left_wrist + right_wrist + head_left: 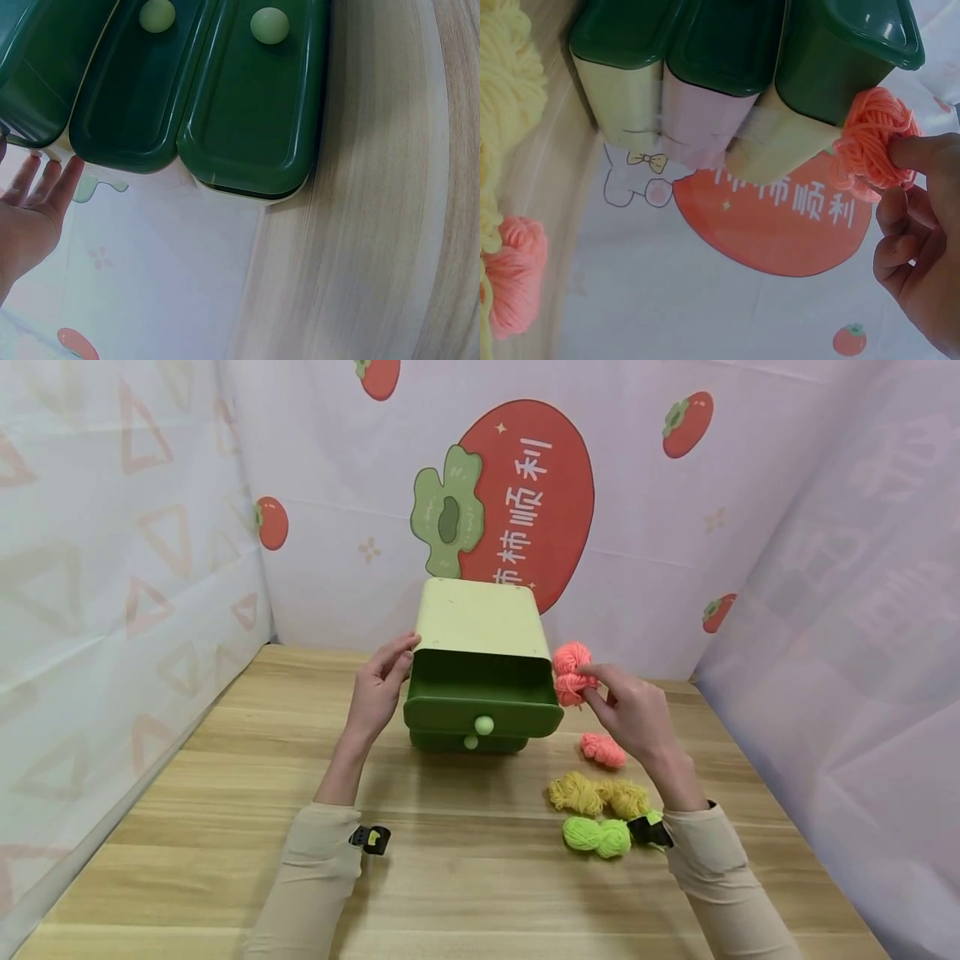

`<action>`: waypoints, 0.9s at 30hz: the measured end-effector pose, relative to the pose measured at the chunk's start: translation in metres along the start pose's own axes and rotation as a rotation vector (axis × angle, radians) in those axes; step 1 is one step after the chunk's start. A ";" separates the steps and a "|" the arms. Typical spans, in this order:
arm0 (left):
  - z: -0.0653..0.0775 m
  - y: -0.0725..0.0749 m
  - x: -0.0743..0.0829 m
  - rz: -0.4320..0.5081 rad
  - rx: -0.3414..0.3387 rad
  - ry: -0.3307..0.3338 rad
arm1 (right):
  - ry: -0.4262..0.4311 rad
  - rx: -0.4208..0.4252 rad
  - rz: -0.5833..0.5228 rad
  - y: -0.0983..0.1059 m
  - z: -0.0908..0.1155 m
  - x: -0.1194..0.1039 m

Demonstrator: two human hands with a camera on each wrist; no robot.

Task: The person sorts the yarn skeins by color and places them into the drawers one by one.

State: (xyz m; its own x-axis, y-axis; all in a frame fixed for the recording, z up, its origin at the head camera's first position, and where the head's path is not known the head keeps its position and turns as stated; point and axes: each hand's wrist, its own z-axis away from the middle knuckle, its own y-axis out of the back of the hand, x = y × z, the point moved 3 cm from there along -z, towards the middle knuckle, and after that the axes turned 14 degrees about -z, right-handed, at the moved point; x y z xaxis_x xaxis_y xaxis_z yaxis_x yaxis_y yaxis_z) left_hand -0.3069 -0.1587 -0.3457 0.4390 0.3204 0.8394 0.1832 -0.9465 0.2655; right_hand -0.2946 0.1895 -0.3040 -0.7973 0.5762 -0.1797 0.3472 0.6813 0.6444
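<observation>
Wood-grain tabletop [465, 893] fills the foreground, with a neon-green yarn skein [596, 837] nearest on the right, then mustard-yellow yarn [576, 794] and a small coral skein [602, 750]. Beyond these, the right hand [637, 710] pinches a larger coral skein [572, 658] between thumb and fingers, just beside the mini drawer cabinet [483, 618]; whether they touch is unclear. It should be light, soft and easily squashed, not slippery; its narrowed waist looks the best hold, since loose loops could snag on a corner. The dark-green top drawer [442, 717] stands pulled out. The left hand [377, 693], fingers extended, rests its fingertips against the cabinet's left side. Farthest back hangs a persimmon-printed backdrop [337, 593].
</observation>
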 end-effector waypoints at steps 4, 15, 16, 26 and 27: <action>0.002 0.001 0.009 -0.017 -0.002 0.002 | 0.026 0.027 -0.016 -0.001 -0.006 -0.007; 0.003 0.001 0.009 0.001 -0.003 0.001 | 0.084 0.046 -0.076 -0.010 -0.029 -0.033; 0.003 0.001 0.009 0.002 -0.004 0.001 | 0.089 0.045 -0.075 -0.011 -0.031 -0.035; 0.003 0.002 0.008 -0.005 -0.007 0.009 | 0.119 0.058 -0.113 -0.023 -0.045 -0.052; 0.003 0.002 0.008 -0.005 -0.006 0.006 | 0.122 0.059 -0.124 -0.025 -0.047 -0.054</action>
State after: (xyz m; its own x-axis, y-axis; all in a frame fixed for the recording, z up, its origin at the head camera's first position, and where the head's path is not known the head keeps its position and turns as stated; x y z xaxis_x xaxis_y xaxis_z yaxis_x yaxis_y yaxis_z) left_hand -0.3005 -0.1580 -0.3400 0.4323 0.3251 0.8411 0.1801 -0.9451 0.2727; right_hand -0.2829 0.1200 -0.2758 -0.8885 0.4298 -0.1609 0.2683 0.7710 0.5776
